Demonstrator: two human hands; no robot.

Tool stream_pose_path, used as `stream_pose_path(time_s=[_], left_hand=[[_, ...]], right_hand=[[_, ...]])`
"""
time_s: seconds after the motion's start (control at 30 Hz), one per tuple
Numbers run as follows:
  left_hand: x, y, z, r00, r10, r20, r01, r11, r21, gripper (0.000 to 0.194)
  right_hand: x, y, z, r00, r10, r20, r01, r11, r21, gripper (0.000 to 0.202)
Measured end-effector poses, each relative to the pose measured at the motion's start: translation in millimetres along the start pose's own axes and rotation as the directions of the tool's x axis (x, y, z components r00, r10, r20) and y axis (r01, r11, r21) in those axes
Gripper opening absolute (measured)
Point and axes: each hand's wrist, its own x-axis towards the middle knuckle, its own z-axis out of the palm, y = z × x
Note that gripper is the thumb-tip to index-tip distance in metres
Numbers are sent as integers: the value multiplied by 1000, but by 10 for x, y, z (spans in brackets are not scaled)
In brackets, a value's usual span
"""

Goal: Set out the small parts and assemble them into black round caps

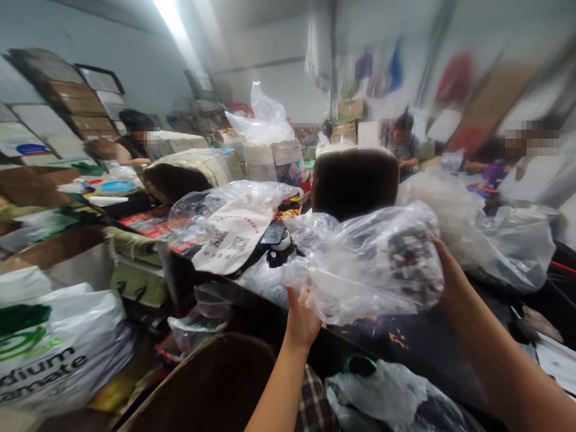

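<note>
A clear plastic bag [369, 264] is stretched between my two hands above the dark tabletop. Small dark and white pieces, too blurred to name, fill its right end. My left hand [303, 321] grips the loose left end of the bag, its thumb pointing up. Around the filled right end is my right hand [443, 264], whose fingers are mostly hidden behind the plastic. Just beyond my left hand lie a black-and-white item [279, 255] and a white cloth bag [234, 234] printed with QR codes.
Large clear bags [504, 246] sit at the right. A dark chair back or box [355, 183] rises ahead. Below are an open cardboard box [216, 378] and another plastic bag [387, 390]. At the left stands a white printed sack [67, 348]. Several people work farther back.
</note>
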Motion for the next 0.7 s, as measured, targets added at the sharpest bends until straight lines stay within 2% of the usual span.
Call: stream_pose_path(time_s=[0.07,0.1,0.17,0.27,0.37,0.47,0.57,0.6,0.7], left_hand=[[-35,-44,-97,994,0,-110,-5,999,-45,84],[-28,-95,-155,985,11,-172,-17,999,-29,80],[5,-218,-263,953,52,-298,-51,999,11,74],[46,-342,-344,884,167,-436,-134,985,106,69],[65,-319,-314,849,296,-437,-214,950,228,70],[117,-252,-232,868,368,-333,-251,905,344,70],[223,-270,-199,884,388,-260,-247,861,444,80],[266,-297,-212,886,382,-262,-230,854,466,75],[427,-381,-300,871,356,-337,-164,860,483,41]], right_hand=[[141,-52,151,973,203,107,-204,979,-1,35],[226,-64,196,959,259,117,-258,966,-19,28],[411,-55,232,965,251,70,-248,967,-52,18],[648,38,199,980,198,-2,-197,975,-103,21],[752,192,140,985,169,-38,-173,973,-154,21],[764,296,117,991,121,-50,-128,975,-181,25],[814,224,122,997,22,-75,-35,983,-181,28],[852,160,121,995,-19,-93,3,985,-175,27],[1020,-64,113,980,-122,-157,98,983,-154,23]])
